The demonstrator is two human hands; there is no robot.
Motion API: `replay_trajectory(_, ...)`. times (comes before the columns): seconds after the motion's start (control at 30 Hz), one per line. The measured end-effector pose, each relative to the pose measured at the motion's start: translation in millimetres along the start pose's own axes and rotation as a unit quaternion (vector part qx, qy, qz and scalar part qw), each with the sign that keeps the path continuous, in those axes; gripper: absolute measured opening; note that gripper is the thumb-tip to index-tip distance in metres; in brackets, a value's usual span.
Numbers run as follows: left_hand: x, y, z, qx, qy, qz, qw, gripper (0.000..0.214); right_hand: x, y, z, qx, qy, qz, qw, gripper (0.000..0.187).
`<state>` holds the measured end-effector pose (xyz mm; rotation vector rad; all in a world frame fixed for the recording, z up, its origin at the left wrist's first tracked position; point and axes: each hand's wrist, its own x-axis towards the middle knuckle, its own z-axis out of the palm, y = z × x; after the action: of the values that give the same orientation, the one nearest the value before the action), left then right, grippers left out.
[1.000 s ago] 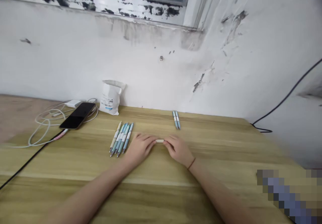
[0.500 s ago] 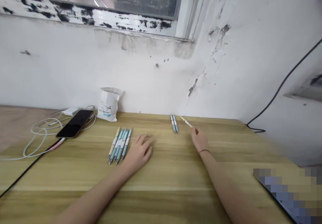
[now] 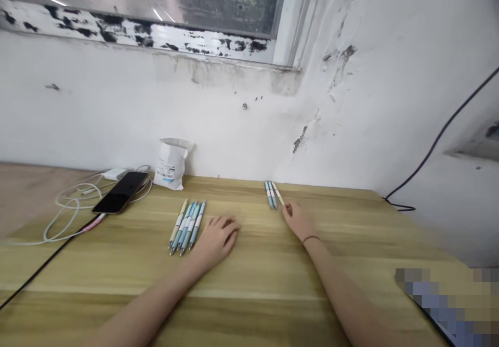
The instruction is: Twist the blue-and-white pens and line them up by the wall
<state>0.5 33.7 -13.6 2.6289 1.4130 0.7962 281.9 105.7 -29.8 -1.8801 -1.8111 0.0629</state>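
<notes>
Head view, the only one. Item one: the right hand [image 3: 299, 223], right of frame centre, arm stretched forward, with its fingertips [image 3: 289, 210] at the near end of a cream-coloured slim plastic pen [image 3: 278, 193]. We cannot tell whether they pinch that end or only touch it. The pen appears to lie on the pale wooden table [image 3: 249, 284], just right of a pair of light-blue plastic pens [image 3: 270, 195] and close enough to touch or nearly touch them. We judge it is laid there to line up with that pair. Its long axis runs from the fingertips up and slightly left in the frame, towards the scuffed white wall [image 3: 234, 128], nearly parallel to the pair. At this size we cannot say which end is the writing tip. Item two: the left hand [image 3: 217, 235], just left of frame centre, palm down and fingers loosely spread on the wood, gripping nothing. It seems to us simply at rest. Item three: a tight row of light-blue and cream pens [image 3: 187, 221] just left of that hand, leaning the other way, far ends tilted right; it lies well apart from the pair, so we read two separate groups. Item four, at the left of the frame: a black slab smartphone [image 3: 121, 192] face up on loops of white charging cable [image 3: 72, 201], with a small white paper pouch [image 3: 170, 159] upright against the wall.
</notes>
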Motion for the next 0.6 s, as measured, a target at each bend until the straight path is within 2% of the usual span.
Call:
replay_trajectory(0.27,0,1,-2.5,0.000,0.003,0.003,1.000,0.026,3,0,1,0.064,-0.030,-0.053,0.996,0.032)
replay_trajectory(0.47,0,3,-2.3,0.010,0.002,0.007,1.000,0.025,1,-3,-1,0.084,-0.035,-0.047,0.995,0.033)
replay_trajectory(0.6,3,-2,-15.9,0.059,0.013,-0.005,0.998,0.024,0,0,0,0.100,-0.017,-0.031,0.994,0.033)
